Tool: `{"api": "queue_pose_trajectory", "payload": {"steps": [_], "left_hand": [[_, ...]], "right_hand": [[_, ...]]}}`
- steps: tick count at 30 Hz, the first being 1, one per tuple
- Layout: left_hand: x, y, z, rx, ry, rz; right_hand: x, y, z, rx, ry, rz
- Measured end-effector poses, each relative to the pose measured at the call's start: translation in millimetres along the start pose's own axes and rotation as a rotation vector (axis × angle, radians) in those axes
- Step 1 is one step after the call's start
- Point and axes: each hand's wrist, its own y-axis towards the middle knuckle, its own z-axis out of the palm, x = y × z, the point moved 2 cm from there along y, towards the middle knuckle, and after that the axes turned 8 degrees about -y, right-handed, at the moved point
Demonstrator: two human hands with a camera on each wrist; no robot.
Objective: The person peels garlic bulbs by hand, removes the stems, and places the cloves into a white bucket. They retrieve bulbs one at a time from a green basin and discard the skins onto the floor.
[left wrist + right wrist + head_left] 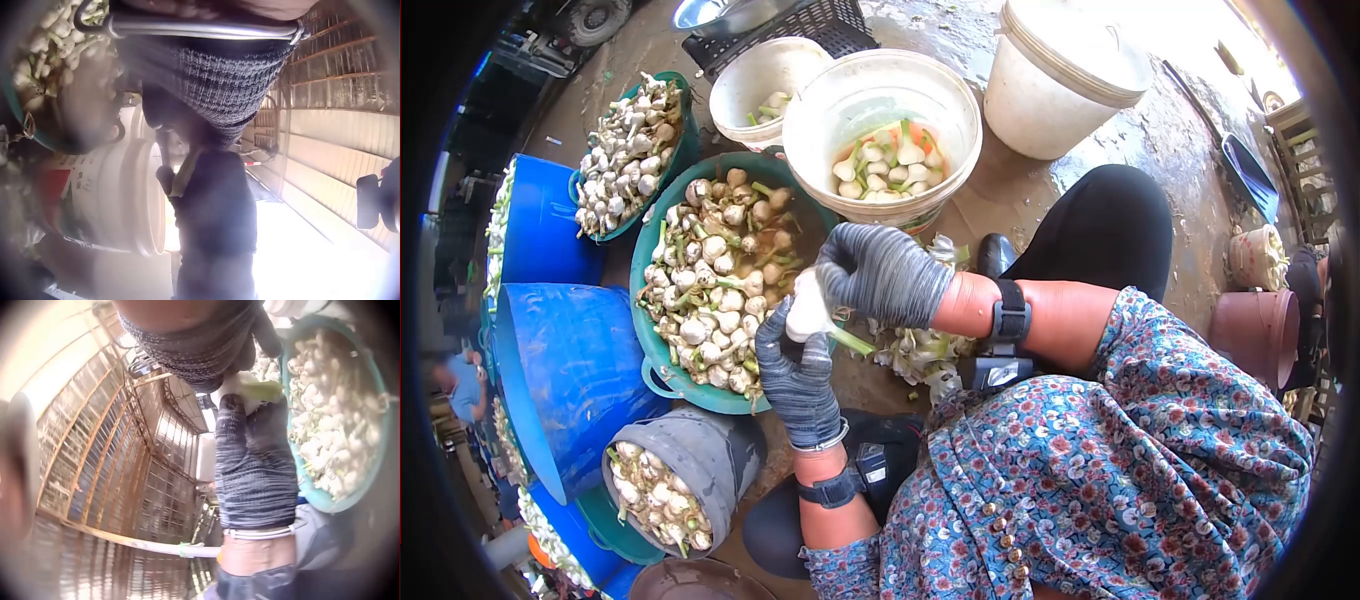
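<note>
A white garlic bulb (807, 308) with a green stem is held between both gloved hands in the head view. The left hand (800, 385) grips it from below, thumb and fingers around its lower side. Curled fingers of the right hand (885, 272) pinch its upper side. In the right wrist view the green stem (265, 391) sticks out between the hands, above the left hand (256, 462). The left wrist view shows the right hand (215, 200) dark and blurred, the bulb mostly hidden there.
A green tub (643, 290) of garlic in water stands beside the hands. Beyond them is a white bucket (800, 140) with peeled bulbs. Peelings (920, 360) lie on the ground below the right forearm. A grey bucket (735, 465) of garlic lies near the left forearm.
</note>
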Motion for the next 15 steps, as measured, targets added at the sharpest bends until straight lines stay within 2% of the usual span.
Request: {"api": "queue_pose_trajectory", "payload": {"steps": [1,2,3,5,7,9,10,11,13,15], "left_hand": [[-3.3,-0.2,0.6,-0.002,-0.001,0.003],[-5.6,-1.3,0.8,-0.004,-0.115,-0.071],[-6.2,-2.2,0.5,-0.005,-0.229,-0.145],[-3.4,-0.6,-4.3,0.030,-0.278,-0.116],[-5.3,-0.7,-7.7,-0.022,-0.509,-0.184],[-2.5,1.4,-15.4,-0.021,-0.578,-0.195],[-1.4,1.8,-17.5,-0.051,-0.609,-0.223],[-0.9,2.4,-18.3,-0.079,-0.642,-0.252],[0.0,3.3,-16.8,-0.090,-0.608,-0.252],[-4.3,5.1,-10.6,-0.104,-0.454,-0.175]], "right_hand": [[-15.6,6.1,5.2,-0.017,0.098,0.068],[-21.7,9.4,0.5,-0.045,0.098,0.088],[-30.6,13.2,-3.1,-0.006,-0.014,0.124],[-46.7,15.7,-7.2,0.201,-0.389,0.114],[-65.6,13.2,-2.3,0.268,-0.488,0.080],[-67.4,8.0,1.4,0.504,-0.630,0.104],[-65.1,0.5,-1.1,0.425,-0.554,0.041],[-54.3,-1.3,-3.4,0.425,-0.556,0.039],[-31.2,2.5,-9.0,0.241,-0.300,0.021],[-11.7,5.4,-13.4,0.297,-0.253,0.047]]}}
